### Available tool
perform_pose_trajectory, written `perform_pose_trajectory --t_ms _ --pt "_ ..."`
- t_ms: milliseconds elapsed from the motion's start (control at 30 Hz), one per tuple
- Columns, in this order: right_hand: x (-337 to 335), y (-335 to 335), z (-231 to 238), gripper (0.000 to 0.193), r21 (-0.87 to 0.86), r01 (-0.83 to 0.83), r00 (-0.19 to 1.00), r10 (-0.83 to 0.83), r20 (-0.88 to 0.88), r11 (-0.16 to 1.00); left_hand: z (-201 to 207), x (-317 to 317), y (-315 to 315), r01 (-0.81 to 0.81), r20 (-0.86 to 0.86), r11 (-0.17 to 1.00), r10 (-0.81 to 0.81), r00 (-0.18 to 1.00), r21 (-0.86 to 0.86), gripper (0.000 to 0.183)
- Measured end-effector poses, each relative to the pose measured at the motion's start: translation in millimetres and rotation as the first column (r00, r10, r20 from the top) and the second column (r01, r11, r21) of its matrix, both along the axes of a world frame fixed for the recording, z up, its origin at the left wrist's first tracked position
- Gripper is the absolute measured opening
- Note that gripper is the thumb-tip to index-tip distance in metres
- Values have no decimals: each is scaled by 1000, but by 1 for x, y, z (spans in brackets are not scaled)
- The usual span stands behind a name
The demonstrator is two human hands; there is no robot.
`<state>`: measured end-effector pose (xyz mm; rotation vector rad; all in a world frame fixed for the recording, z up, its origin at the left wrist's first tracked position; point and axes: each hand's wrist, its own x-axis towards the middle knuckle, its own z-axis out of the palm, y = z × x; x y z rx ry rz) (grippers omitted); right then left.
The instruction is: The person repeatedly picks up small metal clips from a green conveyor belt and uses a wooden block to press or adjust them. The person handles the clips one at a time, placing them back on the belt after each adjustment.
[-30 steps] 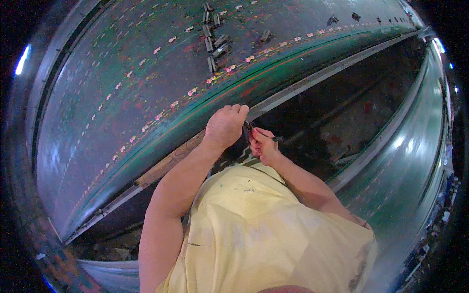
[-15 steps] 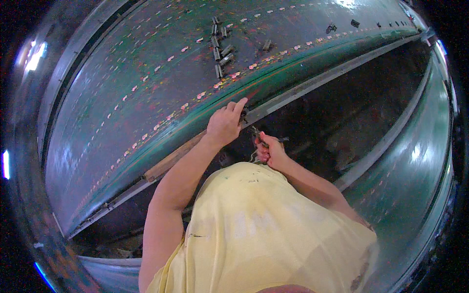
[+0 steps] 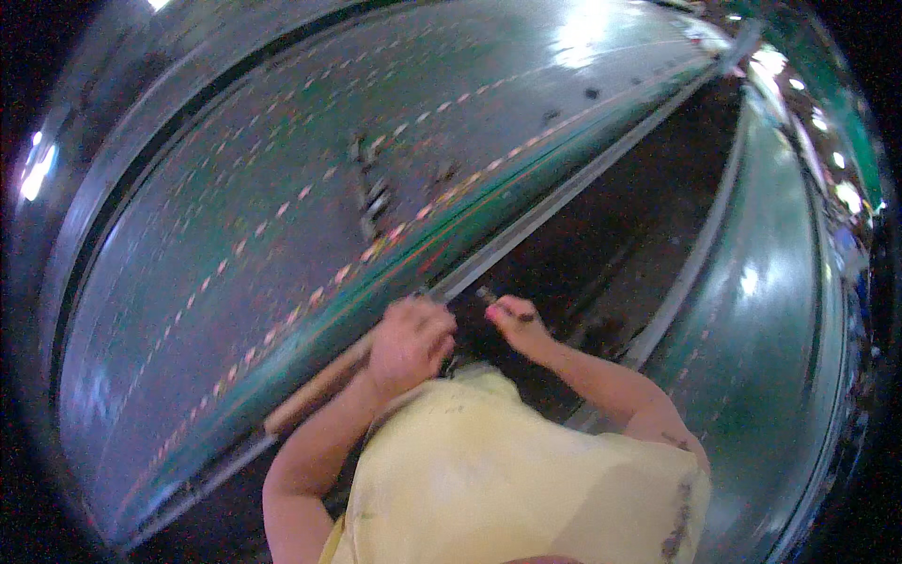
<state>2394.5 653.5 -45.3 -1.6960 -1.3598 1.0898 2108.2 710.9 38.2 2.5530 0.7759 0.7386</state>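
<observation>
My left hand point(image 3: 411, 346), blurred, is at the metal rail point(image 3: 512, 242) along the near side of a long green table point(image 3: 272, 188). Its fingers curl inward; whatever they hold, if anything, is hidden. To its right, over the dark gap point(image 3: 601, 273), my right hand point(image 3: 519, 324) is closed around a slim dark hand tool point(image 3: 485, 294). The tool's metallic tip points up and left, toward the rail, and is apart from it. A wooden strip point(image 3: 315, 390) lies along the table side, beside my left forearm.
Several small dark metal pieces point(image 3: 378, 199) lie in a cluster on the table top, among rows of pale marks. Farther off, a few dark bits point(image 3: 591, 93) lie on it. A second green surface point(image 3: 752, 310) with a raised rim stands to the right, across the gap.
My left hand has drawn back toward me along the rail, and its extended index finger is now bent. My right hand still holds the tool, a little lower. The view has turned and shifted.
</observation>
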Motion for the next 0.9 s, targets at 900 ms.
perform_pose_trajectory --t_ms 900 --pt "-76 29 -19 27 35 -125 870 127 -477 992 119 85 -95 846 728 -129 -585 357 -518 63"
